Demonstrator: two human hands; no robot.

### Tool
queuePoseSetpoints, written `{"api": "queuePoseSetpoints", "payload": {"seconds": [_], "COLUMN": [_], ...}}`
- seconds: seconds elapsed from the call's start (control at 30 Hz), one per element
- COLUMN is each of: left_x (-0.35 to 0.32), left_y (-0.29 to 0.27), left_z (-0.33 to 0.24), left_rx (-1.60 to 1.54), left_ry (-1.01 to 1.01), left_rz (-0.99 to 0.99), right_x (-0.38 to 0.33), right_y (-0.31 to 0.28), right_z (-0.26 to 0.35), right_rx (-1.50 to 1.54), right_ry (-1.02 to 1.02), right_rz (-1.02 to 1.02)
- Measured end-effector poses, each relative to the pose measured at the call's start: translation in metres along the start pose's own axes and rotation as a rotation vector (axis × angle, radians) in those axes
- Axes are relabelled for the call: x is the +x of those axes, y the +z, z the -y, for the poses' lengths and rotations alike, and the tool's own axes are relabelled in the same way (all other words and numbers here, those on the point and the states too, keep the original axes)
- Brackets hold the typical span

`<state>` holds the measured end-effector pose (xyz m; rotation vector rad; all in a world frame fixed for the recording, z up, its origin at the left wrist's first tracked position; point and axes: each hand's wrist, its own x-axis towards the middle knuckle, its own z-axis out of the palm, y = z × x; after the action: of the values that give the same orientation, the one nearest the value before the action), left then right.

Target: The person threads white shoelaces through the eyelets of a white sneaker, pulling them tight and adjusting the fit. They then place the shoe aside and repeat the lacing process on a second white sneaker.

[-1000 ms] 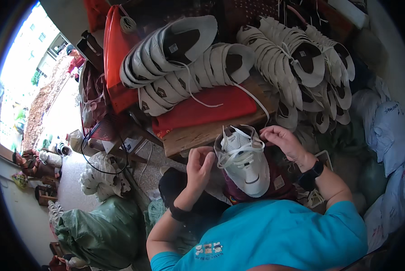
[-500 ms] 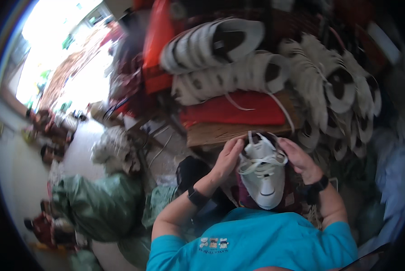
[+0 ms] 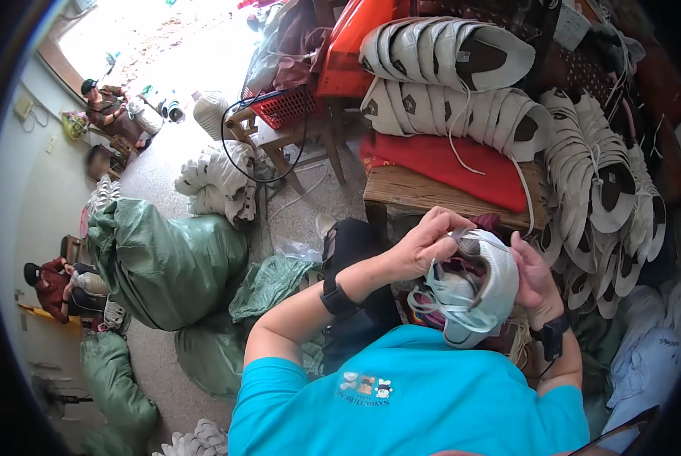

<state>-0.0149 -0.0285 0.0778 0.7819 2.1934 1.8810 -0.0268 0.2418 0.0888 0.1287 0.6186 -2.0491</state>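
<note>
A white shoe upper with a loose white lace and a dark lining is held above my lap. My left hand pinches it at the edge of its opening, finger and thumb together. Against its right side lies my right hand, gripping it with the fingers partly hidden behind it. Maroon cloth shows inside and beneath the upper. Just beyond my hands stands a wooden bench with a folded red cloth, on which rows of nested white uppers are stacked.
More nested uppers hang at the right. Green sacks and a bundle of uppers lie on the floor at the left. A red basket sits on a wooden stool. Two people sit along the left wall.
The upper has turned from toe toward me to its opening facing up and left. My left hand has moved from its side to pinch the opening's edge. The view has shifted.
</note>
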Motion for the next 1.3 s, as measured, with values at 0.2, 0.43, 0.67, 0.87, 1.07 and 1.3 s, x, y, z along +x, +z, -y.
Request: {"api": "queuePoseSetpoints", "payload": {"seconds": [0.2, 0.43, 0.67, 0.87, 1.07, 1.3], "left_x": [0.0, 0.011, 0.095, 0.181, 0.216, 0.205], "left_y": [-0.018, -0.031, -0.062, -0.078, -0.073, -0.065], "left_z": [-0.006, -0.017, 0.048, 0.077, 0.093, 0.062], "left_rx": [-0.005, -0.168, -0.256, 0.38, 0.364, -0.264], "left_ry": [0.154, 0.071, -0.042, -0.075, -0.05, -0.19], "left_rz": [0.142, 0.174, -0.354, -0.553, -0.634, -0.468], "right_x": [0.026, 0.035, -0.002, 0.023, 0.065, 0.105], "right_y": [0.038, 0.068, 0.084, 0.05, 0.034, 0.032], "right_z": [-0.023, -0.031, 0.029, 0.08, 0.099, 0.11], "right_rx": [-0.077, 0.017, -0.585, -0.491, -0.367, -0.27], "right_ry": [0.047, -0.002, -0.587, -0.674, -0.619, -0.569], "right_rz": [0.303, 0.432, 0.185, 0.055, -0.102, -0.065]}}
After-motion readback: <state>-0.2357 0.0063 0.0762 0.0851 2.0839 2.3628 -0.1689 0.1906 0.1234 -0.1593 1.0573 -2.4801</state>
